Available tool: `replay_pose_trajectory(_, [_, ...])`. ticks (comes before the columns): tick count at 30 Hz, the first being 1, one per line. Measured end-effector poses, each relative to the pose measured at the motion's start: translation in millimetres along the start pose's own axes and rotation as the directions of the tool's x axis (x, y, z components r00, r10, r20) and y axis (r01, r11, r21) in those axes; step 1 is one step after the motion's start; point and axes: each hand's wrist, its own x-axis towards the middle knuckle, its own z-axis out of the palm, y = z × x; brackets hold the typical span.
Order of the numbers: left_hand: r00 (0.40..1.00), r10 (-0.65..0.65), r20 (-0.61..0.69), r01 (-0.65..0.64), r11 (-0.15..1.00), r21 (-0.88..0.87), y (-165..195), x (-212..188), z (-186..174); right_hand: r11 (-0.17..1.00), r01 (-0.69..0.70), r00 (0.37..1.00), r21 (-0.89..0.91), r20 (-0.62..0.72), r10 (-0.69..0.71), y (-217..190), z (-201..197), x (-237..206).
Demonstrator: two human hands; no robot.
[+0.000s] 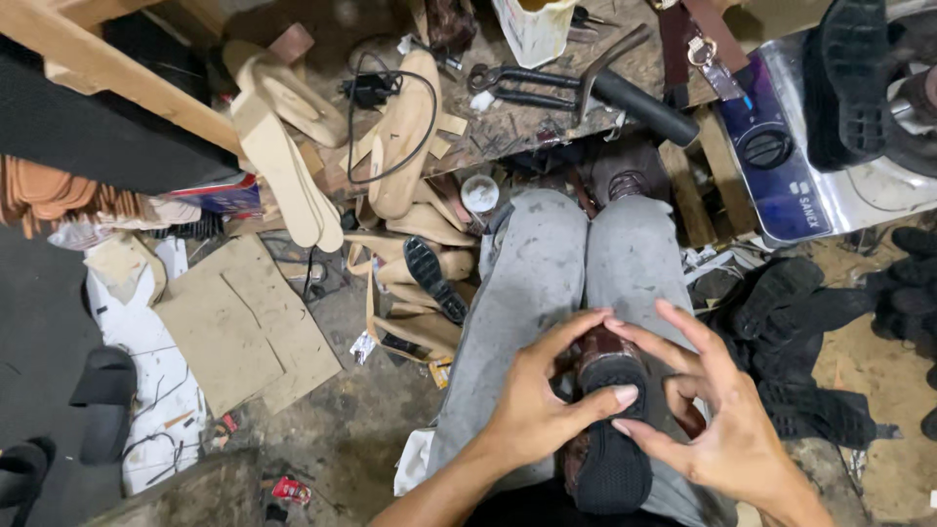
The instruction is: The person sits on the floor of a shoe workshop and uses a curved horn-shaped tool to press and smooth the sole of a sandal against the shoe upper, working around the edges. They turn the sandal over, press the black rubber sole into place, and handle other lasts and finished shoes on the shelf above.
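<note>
A brown shoe with a black textured sole lies sole-up on my lap, over my grey trousers. My left hand grips the shoe from the left, thumb pressed across the sole near its toe end. My right hand holds the shoe from the right, thumb meeting the left thumb on the sole and fingers spread above it.
A cluttered workbench ahead carries pliers, a black cylindrical handle and a white container. Tan insoles and cardboard pieces lie at left. Black soles pile at right by a silver appliance. A black sandal is at far left.
</note>
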Motion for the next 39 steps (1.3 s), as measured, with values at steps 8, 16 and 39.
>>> replay_pose_trajectory(8, [0.861, 0.507, 0.025, -0.495, 0.828, 0.265, 50.3, 3.3, 5.2, 0.899, 0.428, 0.872, -0.096, -0.219, -0.438, -42.0, -23.6, -13.5])
replay_pose_trajectory(16, [0.772, 0.622, 0.13, -0.619, 0.69, 0.375, 90.6, 32.7, 4.9, 0.87, 0.386, 0.803, -0.307, -0.353, -0.481, -59.7, -29.7, 12.6])
replay_pose_trajectory(39, [0.895, 0.434, -0.106, -0.317, 0.784, 0.533, 38.5, 17.3, -55.7, 0.744, 0.485, 0.767, -0.461, -0.184, -0.614, 2.3, 22.5, 67.8])
